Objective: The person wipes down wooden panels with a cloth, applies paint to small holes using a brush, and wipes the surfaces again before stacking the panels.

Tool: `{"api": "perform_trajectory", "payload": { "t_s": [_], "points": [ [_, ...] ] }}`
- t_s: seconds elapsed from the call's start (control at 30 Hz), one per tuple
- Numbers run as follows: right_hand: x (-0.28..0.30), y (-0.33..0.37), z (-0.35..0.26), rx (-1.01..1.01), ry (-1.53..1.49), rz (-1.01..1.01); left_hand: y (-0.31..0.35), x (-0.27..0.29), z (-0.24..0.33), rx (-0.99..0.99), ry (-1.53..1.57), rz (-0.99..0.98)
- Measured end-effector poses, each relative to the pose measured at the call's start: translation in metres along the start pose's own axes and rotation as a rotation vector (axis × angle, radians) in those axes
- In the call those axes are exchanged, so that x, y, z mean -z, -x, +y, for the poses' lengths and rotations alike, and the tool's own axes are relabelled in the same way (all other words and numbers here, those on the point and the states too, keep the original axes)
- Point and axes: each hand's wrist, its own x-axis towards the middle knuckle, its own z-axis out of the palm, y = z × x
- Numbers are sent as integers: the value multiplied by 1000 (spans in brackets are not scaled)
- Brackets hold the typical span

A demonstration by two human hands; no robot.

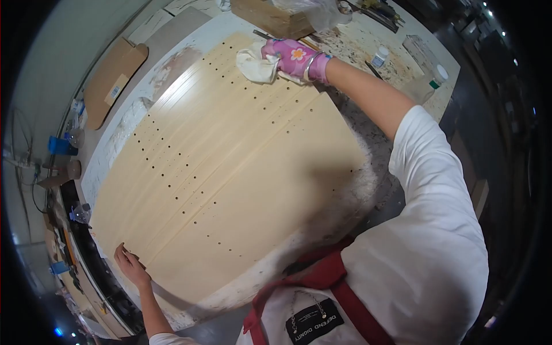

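Pale wood-coloured boards lie overlapped in a stepped row across the worktable, with rows of small dark holes near both ends. My right hand, in a pink flowered glove, grips a crumpled white cloth against the far right end of the boards. At the near left end my bare left hand rests its fingers on the board edges. Its fingers are stretched out and hold nothing.
Beyond the boards stands a cardboard box with clear plastic. A small white bottle and a clear bottle stand at the right on the stained table. A brown cardboard piece leans at the left, near a blue container.
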Motion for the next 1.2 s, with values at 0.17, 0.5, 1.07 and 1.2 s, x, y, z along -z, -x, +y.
{"api": "perform_trajectory", "payload": {
  "t_s": [0.17, 0.5, 1.07, 1.2],
  "points": [
    [34, 36, 83, -298, 120, -96, 7, 0, 13, -48, -57, 19],
    [9, 8, 36, -11, -248, 10, -1, -5, 19, -46, 20, 17],
    [-13, -6, 21, 100, -138, 77, 4, -3, 8, 40, 12, 30],
    [30, 5, 61, -367, -402, 116, 5, -3, 4, -73, -26, 38]
  ]
}}
